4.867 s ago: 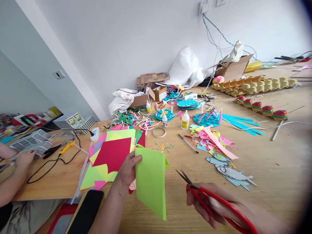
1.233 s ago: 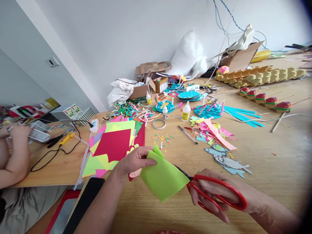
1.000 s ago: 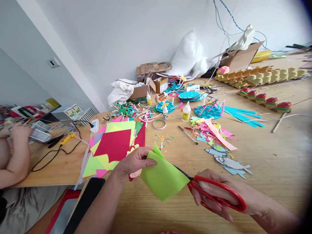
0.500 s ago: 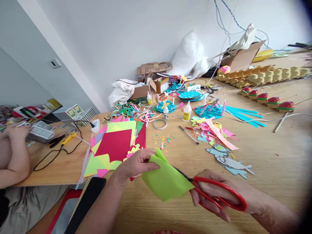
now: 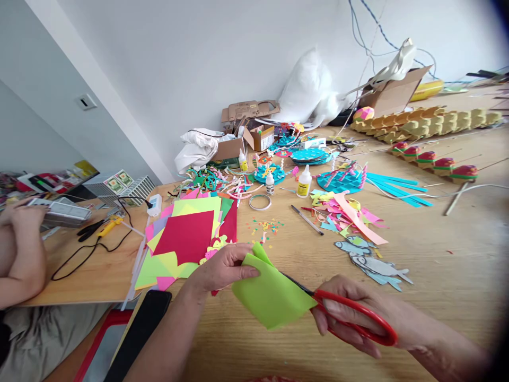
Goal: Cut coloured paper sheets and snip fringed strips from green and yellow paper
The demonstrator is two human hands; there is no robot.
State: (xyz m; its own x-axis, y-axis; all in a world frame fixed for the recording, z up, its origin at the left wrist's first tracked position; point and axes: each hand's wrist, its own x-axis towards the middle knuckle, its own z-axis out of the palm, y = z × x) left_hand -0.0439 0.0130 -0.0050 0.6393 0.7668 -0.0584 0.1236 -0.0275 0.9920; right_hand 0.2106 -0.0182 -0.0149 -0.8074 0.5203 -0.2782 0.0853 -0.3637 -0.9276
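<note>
My left hand (image 5: 227, 267) pinches a folded sheet of lime green paper (image 5: 272, 297) near its upper left corner. In my right hand (image 5: 350, 313) is a pair of red-handled scissors (image 5: 368, 307), fingers wrapped around the loops. The dark blades lie along the paper's upper right edge, partly hidden behind it. Both hands are over the wooden table, in front of small paper scraps (image 5: 265, 227). Left of them lies a stack of coloured paper with a dark red sheet (image 5: 185, 236) on top.
Grey paper fish (image 5: 379, 264) and pink paper strips (image 5: 360, 217) lie to the right. Glue bottles (image 5: 304, 182), a tape roll (image 5: 260, 202) and a pen (image 5: 307, 219) stand or lie further back. A black phone-like slab (image 5: 139, 334) sits at the near left. Another person's arm (image 5: 24, 254) rests at far left.
The scissor handles have drawn closer together, and the blades have closed a little along the green paper. My left hand keeps its hold almost unmoved. The view has shifted slightly.
</note>
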